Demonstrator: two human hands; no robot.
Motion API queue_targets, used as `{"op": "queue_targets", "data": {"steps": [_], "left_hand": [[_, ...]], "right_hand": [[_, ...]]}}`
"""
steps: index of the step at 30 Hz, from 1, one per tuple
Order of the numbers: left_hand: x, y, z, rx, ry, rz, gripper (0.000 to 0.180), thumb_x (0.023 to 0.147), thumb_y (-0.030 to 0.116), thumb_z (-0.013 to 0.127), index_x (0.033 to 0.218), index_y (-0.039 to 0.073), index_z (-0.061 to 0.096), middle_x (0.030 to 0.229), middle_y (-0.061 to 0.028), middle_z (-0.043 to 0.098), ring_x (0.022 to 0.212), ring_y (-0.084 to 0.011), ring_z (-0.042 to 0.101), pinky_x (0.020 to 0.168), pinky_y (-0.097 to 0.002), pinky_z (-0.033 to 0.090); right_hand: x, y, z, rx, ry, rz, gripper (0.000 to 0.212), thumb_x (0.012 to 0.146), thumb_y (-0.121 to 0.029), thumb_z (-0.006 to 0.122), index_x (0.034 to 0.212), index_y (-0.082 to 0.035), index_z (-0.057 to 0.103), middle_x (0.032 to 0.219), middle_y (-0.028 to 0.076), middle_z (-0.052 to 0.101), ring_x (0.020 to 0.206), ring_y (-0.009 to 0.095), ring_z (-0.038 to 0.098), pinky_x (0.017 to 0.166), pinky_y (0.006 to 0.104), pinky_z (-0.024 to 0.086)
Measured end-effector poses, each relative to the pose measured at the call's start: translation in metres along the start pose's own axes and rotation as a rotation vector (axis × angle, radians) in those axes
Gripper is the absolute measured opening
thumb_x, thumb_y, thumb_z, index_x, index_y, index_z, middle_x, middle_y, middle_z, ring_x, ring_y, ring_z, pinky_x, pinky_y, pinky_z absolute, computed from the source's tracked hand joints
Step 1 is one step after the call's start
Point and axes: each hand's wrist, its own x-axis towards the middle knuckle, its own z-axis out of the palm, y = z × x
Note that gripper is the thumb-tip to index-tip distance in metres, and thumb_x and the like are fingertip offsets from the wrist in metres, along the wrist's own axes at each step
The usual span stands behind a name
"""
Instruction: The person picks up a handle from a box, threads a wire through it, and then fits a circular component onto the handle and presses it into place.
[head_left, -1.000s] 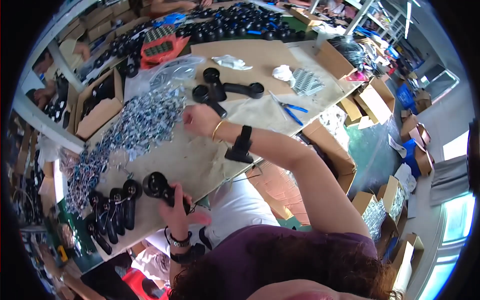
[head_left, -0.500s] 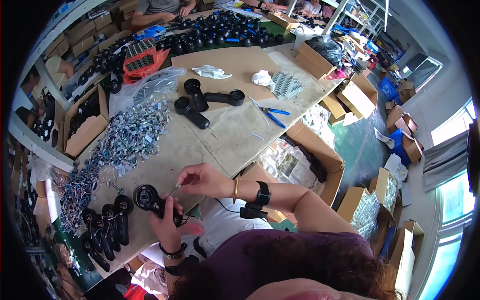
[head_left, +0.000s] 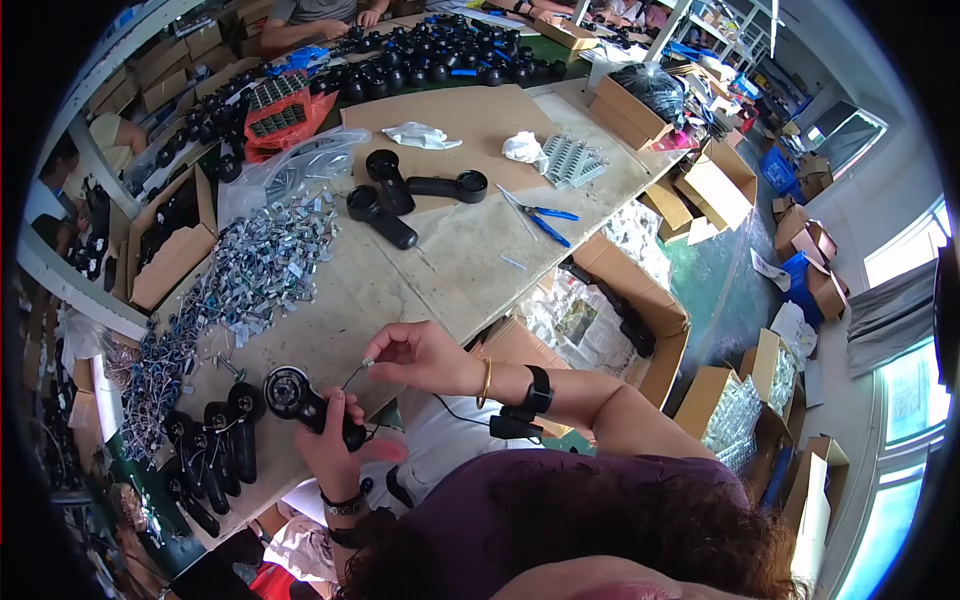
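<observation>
Held housing: a black fan-shaped housing [head_left: 290,392], on the wearer's side of the heap of small electronic parts [head_left: 270,262], well apart from it.
Long axis: slanted from what I'm seeing remotely, round head up front and off to the left, handle running back right toward the wearer. I've got the open round face looking up at me.
Left hand [head_left: 335,445]: wrapped around the handle, thumb along it, wearer's side of the heap.
Right hand [head_left: 425,362]: fingertips pinching a small pale piece [head_left: 368,362] on a thin wire, nearer the wearer than the heap and off to its right. Can't make out where the wire ends.
Spare housings: a row of black housings [head_left: 238,450], just wearer-side of the heap, heads away from the wearer, wires on top.
Pliers: blue-handled pliers [head_left: 550,213], well right of the heap.
</observation>
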Motion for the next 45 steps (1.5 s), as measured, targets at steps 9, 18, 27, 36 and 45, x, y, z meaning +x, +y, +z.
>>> {"op": "queue_targets", "data": {"steps": [9,18,27,36,45], "left_hand": [[-0.002,0.000,0.002,0.453,-0.173,0.192,0.012,0.093,0.007,0.070,0.098,-0.004,0.072,0.079,-0.0065,0.072,0.070,-0.0131,0.070,0.064,-0.0263,0.053],[0.004,-0.006,0.012,0.622,-0.235,0.235,0.018,0.091,0.007,0.072,0.105,-0.003,0.072,0.078,-0.0068,0.072,0.068,-0.0132,0.070,0.063,-0.0272,0.054],[-0.001,0.011,0.023,0.183,-0.355,-0.152,0.028,0.103,0.020,0.059,0.110,-0.005,0.069,0.077,-0.0081,0.071,0.065,-0.0140,0.066,0.060,-0.0269,0.052],[0.002,0.011,0.026,0.276,-0.820,-0.437,0.033,0.107,0.023,0.052,0.114,-0.007,0.062,0.083,-0.0124,0.071,0.062,-0.0146,0.065,0.058,-0.0258,0.052],[-0.011,0.008,0.024,0.071,-0.570,-0.027,0.038,0.095,0.004,0.065,0.132,-0.003,0.057,0.100,-0.0118,0.072,0.075,-0.0143,0.067,0.070,-0.0258,0.054]], "right_hand": [[0.001,-0.036,-0.010,-0.189,-0.039,-0.129,0.016,0.089,-0.006,0.074,0.102,0.001,0.069,0.091,0.005,0.072,0.083,0.011,0.068,0.075,0.0267,0.055],[-0.004,-0.063,-0.019,-0.474,-0.217,-0.194,0.014,0.091,-0.004,0.072,0.104,-0.001,0.069,0.096,0.007,0.071,0.084,0.014,0.070,0.076,0.0288,0.056],[-0.003,-0.043,-0.016,-0.002,0.197,-0.217,0.019,0.099,-0.007,0.067,0.116,-0.002,0.062,0.099,0.002,0.067,0.092,0.009,0.066,0.079,0.0263,0.054],[-0.004,-0.029,0.003,-0.153,0.131,-0.225,0.018,0.097,-0.008,0.069,0.112,-0.001,0.061,0.096,0.003,0.067,0.085,0.009,0.067,0.074,0.0253,0.054],[0.014,0.001,-0.014,0.036,0.538,-0.206,0.017,0.099,-0.012,0.068,0.109,-0.001,0.059,0.086,0.000,0.064,0.073,0.007,0.064,0.063,0.0233,0.049]]}}
